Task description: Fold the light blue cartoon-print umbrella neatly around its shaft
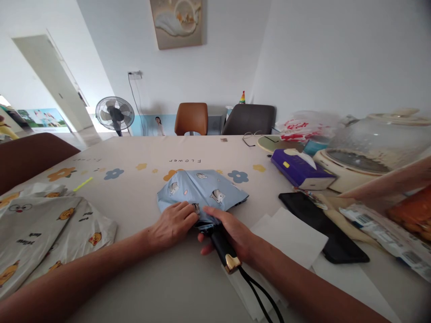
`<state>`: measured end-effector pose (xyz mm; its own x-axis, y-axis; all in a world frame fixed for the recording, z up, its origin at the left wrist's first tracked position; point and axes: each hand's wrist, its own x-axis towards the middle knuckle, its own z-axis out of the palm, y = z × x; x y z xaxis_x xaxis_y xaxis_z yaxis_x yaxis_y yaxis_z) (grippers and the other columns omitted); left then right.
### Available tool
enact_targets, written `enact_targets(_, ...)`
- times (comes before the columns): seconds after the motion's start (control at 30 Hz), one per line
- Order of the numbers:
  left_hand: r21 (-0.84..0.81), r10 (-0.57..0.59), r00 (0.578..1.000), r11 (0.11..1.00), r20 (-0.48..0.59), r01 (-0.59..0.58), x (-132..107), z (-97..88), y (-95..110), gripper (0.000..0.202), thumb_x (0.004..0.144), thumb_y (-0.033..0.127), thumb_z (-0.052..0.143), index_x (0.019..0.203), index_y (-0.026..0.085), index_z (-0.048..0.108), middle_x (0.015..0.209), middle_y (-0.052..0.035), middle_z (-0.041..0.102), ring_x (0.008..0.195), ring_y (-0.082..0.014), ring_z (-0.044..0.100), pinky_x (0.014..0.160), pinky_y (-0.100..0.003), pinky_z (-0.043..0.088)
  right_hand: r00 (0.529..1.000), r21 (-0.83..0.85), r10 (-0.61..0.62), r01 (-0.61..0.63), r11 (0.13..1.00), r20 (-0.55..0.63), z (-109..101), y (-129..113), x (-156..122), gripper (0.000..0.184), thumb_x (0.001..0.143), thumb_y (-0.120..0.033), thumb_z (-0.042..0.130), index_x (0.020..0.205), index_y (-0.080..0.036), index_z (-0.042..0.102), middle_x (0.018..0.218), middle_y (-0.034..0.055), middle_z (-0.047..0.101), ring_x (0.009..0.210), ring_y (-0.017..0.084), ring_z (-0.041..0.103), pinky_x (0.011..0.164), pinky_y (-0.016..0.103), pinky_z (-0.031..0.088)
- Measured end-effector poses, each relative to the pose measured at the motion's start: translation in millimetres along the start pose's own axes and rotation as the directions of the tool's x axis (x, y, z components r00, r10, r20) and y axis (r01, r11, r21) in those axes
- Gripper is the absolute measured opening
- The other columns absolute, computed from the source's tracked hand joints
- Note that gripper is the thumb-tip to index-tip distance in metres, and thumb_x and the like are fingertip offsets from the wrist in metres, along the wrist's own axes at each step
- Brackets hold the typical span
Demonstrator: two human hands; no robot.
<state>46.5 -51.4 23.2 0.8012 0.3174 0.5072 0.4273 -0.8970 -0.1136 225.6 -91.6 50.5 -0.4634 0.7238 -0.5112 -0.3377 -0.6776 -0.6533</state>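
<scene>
A light blue folding umbrella (202, 190) with cartoon animal prints lies partly folded on the table in front of me. Its canopy fans out loosely away from me. The black handle (222, 246) has a gold end cap and a black wrist strap, and points toward me to the right. My right hand (230, 229) is wrapped around the top of the handle, thumb laid on the fabric. On the left side of the canopy's base, my left hand (177, 222) is closed with its fingers curled against the fabric; its fingertips are partly hidden.
A printed plastic cloth (67, 224) lies bunched at left. To the right are white papers (286, 237), a black phone (319, 224), a purple tissue box (299, 168), a glass-lidded appliance (357, 157) and packaged food (390, 237). Eyeglasses (251, 139) rest near the far edge.
</scene>
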Motion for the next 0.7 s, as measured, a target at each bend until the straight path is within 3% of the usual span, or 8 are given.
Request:
enact_targets(0.13,-0.003,0.0,1.0,1.0,0.02,0.0,-1,1.6,-3,0.018,0.089,0.015,0.037,0.074,0.016,0.047,0.073,-0.0028,0.051,0.066,-0.0137,0.042,0.058,-0.026,0.034,0.997,-0.018,-0.002,0.001,1.0,-0.081,5,-1,0,0.025,0.078,-0.036,0.056,0.081,-0.012,0.055,0.053,0.0009,0.055,0.043,0.01,0.053,0.043,0.023,0.051)
enact_targets(0.23,-0.002,0.023,1.0,1.0,0.01,-0.023,-2,1.1,-5,0.02,0.088,0.014,0.036,0.073,0.016,0.048,0.072,-0.0032,0.052,0.066,-0.014,0.043,0.057,-0.026,0.034,0.994,-0.039,0.008,-0.013,0.999,-0.113,8,-2,-1,0.017,0.077,-0.029,0.057,0.076,-0.013,0.053,0.048,-0.0017,0.05,0.036,0.006,0.045,0.031,0.014,0.038)
enact_targets(0.47,0.023,0.026,0.999,0.999,-0.032,-0.025,-4,1.6,-7,0.022,0.086,0.011,0.033,0.071,0.016,0.048,0.068,-0.0028,0.051,0.063,-0.014,0.041,0.055,-0.026,0.033,0.986,-0.129,-0.063,0.043,0.991,-0.151,0,2,5,0.014,0.073,-0.023,0.056,0.066,-0.016,0.047,0.042,-0.0052,0.043,0.031,0.004,0.036,0.028,0.014,0.03)
enact_targets(0.7,-0.022,-0.096,0.995,0.995,-0.028,0.096,-5,6.3,-8,0.022,0.079,0.004,0.033,0.067,0.017,0.048,0.063,-0.0021,0.048,0.06,-0.0137,0.04,0.053,-0.025,0.032,0.952,-0.174,-0.227,0.193,0.966,-0.206,-10,2,10,0.018,0.066,-0.02,0.06,0.067,-0.018,0.042,0.044,-0.0075,0.039,0.035,0.006,0.037,0.028,0.015,0.031)
